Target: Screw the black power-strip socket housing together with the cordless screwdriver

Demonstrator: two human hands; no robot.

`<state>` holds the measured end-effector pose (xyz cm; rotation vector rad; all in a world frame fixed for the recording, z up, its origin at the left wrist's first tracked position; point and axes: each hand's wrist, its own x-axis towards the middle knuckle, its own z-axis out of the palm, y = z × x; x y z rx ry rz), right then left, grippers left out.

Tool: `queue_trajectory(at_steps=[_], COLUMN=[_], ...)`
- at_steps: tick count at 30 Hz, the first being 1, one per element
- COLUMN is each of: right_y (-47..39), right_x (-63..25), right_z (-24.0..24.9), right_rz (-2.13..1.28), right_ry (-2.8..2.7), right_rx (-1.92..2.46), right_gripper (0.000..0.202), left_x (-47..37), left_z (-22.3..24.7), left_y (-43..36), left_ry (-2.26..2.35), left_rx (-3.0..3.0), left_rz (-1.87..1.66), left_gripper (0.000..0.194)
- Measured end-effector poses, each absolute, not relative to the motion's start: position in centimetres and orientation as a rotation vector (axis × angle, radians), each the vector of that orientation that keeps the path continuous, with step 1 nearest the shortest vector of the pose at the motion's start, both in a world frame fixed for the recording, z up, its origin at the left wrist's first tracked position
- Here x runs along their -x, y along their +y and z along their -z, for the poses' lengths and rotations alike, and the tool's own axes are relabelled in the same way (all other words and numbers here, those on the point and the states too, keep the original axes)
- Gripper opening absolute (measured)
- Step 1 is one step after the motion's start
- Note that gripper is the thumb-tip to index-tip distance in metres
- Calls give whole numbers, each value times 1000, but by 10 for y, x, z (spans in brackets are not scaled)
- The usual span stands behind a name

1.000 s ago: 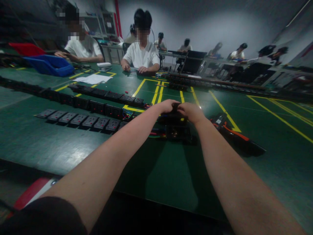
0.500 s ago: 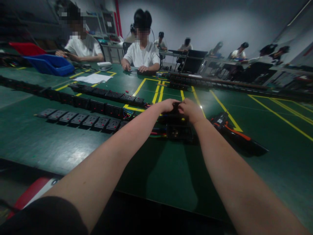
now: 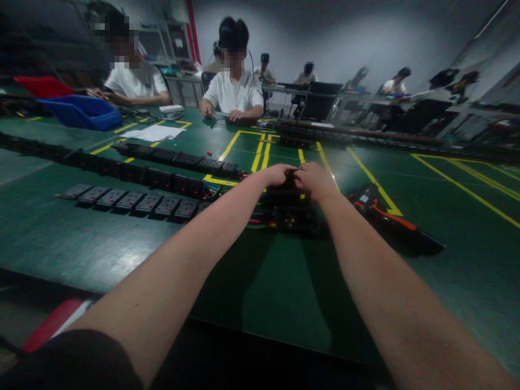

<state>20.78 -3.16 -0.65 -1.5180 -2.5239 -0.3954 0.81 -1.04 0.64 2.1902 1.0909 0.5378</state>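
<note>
Both arms reach forward over the green table, and my hands meet at a dark black part. My left hand grips its left side with fingers bent. My right hand closes on the right side, fingertips curled against it. The part is too dark to tell its exact kind. Just nearer to me lies a black housing with a brass-coloured spot, and coloured wires run into it from the left. A row of black socket modules stretches leftward, partly hidden by my left forearm.
Right of my hands lies a black and orange power tool. Two more socket strips run to the left. Farther off are a blue bin, a red bin and white paper. Several people sit beyond.
My hands stay at the dark part, with only a slight shift of the right fingers. The whole view has moved a little.
</note>
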Motion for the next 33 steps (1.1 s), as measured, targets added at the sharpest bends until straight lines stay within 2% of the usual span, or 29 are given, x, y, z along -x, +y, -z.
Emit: queue_trajectory(at_steps=[6, 17, 22, 27, 33], right_y=[-36, -40, -41, -39, -42], right_x=[-206, -207, -206, -204, -207], right_z=[3, 5, 3, 3, 6], right_rz=[423, 450, 484, 454, 459], right_ry=[-2537, -2508, -2500, -2532, -2527], right_rx=[1503, 1510, 1509, 1476, 1463], right_gripper=[10, 13, 20, 16, 23], left_x=[-8, -7, -8, -8, -8], left_z=[-8, -4, -6, -6, -5], left_y=[-12, -10, -12, -13, -12], left_ry=[1020, 1066, 1041, 967, 1070], left_rx=[-2194, -2161, -2144, -2144, -2150], left_rz=[-547, -525, -557, -540, -546], left_gripper=[63, 68, 58, 48, 60])
